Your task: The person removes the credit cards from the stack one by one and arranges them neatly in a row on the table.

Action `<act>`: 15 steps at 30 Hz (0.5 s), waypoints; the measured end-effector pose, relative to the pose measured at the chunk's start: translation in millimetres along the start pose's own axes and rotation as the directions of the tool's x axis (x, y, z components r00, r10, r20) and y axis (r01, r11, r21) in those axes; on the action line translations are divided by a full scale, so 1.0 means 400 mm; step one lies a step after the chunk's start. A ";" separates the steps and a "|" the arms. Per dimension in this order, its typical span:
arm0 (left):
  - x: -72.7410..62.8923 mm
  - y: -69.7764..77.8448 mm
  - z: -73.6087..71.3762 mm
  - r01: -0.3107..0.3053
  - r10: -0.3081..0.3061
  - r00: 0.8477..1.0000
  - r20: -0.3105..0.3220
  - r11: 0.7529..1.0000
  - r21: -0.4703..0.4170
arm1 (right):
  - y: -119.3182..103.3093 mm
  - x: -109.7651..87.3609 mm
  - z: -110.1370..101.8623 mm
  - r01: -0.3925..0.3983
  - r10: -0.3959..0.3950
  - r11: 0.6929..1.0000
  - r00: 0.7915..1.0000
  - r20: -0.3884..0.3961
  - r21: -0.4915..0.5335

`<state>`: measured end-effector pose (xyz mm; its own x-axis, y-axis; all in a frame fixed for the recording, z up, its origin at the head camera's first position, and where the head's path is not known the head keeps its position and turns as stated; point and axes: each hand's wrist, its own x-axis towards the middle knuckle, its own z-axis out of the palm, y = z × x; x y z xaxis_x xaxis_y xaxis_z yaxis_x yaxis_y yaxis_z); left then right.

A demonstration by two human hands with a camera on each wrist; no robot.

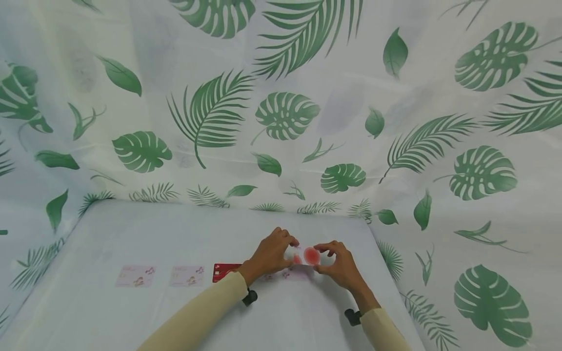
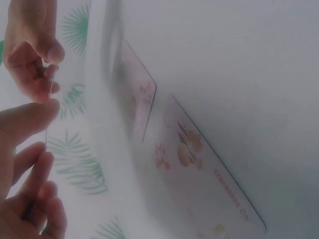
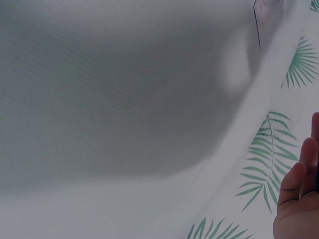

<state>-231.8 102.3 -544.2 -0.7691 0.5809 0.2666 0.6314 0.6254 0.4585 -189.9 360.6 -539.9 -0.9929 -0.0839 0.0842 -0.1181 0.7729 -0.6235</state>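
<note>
Above the table, both hands pinch one pale card (image 1: 303, 257) by its opposite ends. Large red round shapes show on its face. My left hand (image 1: 271, 252) has thumb and fingers at the left end, and my right hand (image 1: 343, 267) grips the right end. In the left wrist view the held card is nearly edge-on, a thin line between the two hands. Below them, pale pink cards (image 1: 298, 276) lie on the table, partly covered by the left hand. The right wrist view shows only some right fingers (image 3: 294, 186) at its edge.
Left of the hands, a red card (image 1: 221, 273) lies partly behind the left wrist. Two pale pink cards, a nearer one (image 1: 187, 276) and a farther one (image 1: 135, 276), continue the row on the white table (image 1: 88, 317). A leaf-patterned curtain (image 1: 307, 161) encloses the table.
</note>
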 end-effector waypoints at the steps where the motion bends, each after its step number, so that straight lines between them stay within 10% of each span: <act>1: 0.000 0.001 0.000 0.002 -0.002 1.000 0.005 1.000 0.001 | 0.000 -0.001 0.000 -0.002 0.002 1.000 1.000 0.002 -0.001; 15: -0.001 0.018 -0.009 0.026 -0.025 1.000 0.015 1.000 -0.008 | -0.009 -0.009 -0.009 -0.008 0.008 1.000 1.000 -0.011 -0.004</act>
<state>-227.4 104.5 -538.1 -0.7832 0.5728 0.2418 0.6107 0.6359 0.4719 -185.7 360.4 -535.0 -0.9937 -0.0702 0.0878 -0.1097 0.7760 -0.6211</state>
